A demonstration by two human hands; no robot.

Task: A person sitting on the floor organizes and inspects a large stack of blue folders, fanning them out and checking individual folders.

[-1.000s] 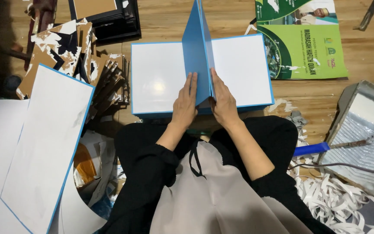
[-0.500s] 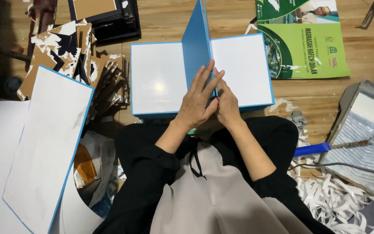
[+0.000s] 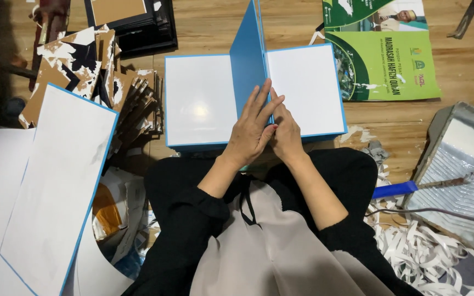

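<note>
On the wooden floor (image 3: 209, 27), just in front of the person's knees, lies an open blue folder cover (image 3: 204, 98). Its two flat panels are lined in glossy white with a thin blue border, and a plain blue flap (image 3: 246, 60) stands upright along the fold between them. A lamp glare shows on the left panel.

Both hands meet at the near end of that upright flap. The left hand (image 3: 253, 129) lies across the flap's left face and over the fold, its fingers (image 3: 263, 101) stretched long and slightly fanned, pointing away from the body. The right hand (image 3: 286, 134) sits just beside it on the right panel, partly under the left, fingers pressed together and curled against the base of the flap; whether it pinches the flap cannot be told.

Left of the folder, a loose white board with a blue edge (image 3: 56, 181) lies tilted over white sheets, next to a heap of torn cardboard scraps (image 3: 83, 66). A green printed poster (image 3: 385, 60) lies at the upper right, a grey ribbed tray (image 3: 462, 175) at the right, and white paper trimmings (image 3: 423, 257) beneath it.
</note>
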